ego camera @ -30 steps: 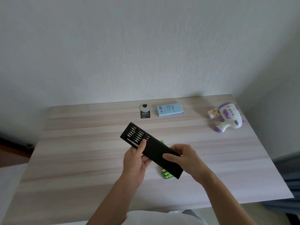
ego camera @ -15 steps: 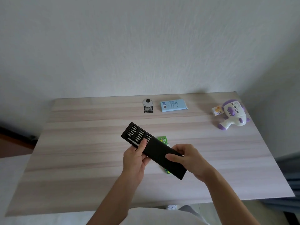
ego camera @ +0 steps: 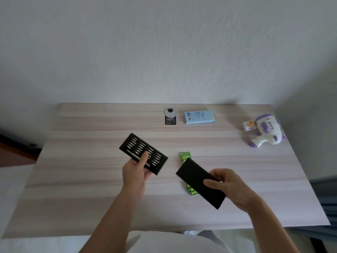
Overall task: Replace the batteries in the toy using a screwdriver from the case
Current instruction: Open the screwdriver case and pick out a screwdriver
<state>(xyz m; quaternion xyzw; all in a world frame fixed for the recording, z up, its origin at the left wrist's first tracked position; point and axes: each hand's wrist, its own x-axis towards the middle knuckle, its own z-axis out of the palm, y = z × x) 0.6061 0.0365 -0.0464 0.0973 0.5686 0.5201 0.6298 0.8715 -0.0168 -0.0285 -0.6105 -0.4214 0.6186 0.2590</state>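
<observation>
My left hand (ego camera: 135, 173) grips a black tray of screwdriver bits (ego camera: 140, 150) above the table's middle, thumb lying over a silver driver handle (ego camera: 135, 157). My right hand (ego camera: 228, 187) holds the tray's black outer sleeve (ego camera: 197, 179), pulled apart from the tray and tilted. Beneath the sleeve lies a green pack of batteries (ego camera: 185, 155), mostly hidden by it. The white and purple toy (ego camera: 267, 131) rests at the table's far right.
On the wooden table (ego camera: 91, 179) near the wall lie a light blue box (ego camera: 198, 116) and a small black and white packet (ego camera: 170, 116). A small white carton (ego camera: 249, 125) sits against the toy. The table's right edge runs close to the toy.
The bit tray has slid fully out of the sleeve. My left hand carried the tray left while my right hand drew the sleeve away to the right.
</observation>
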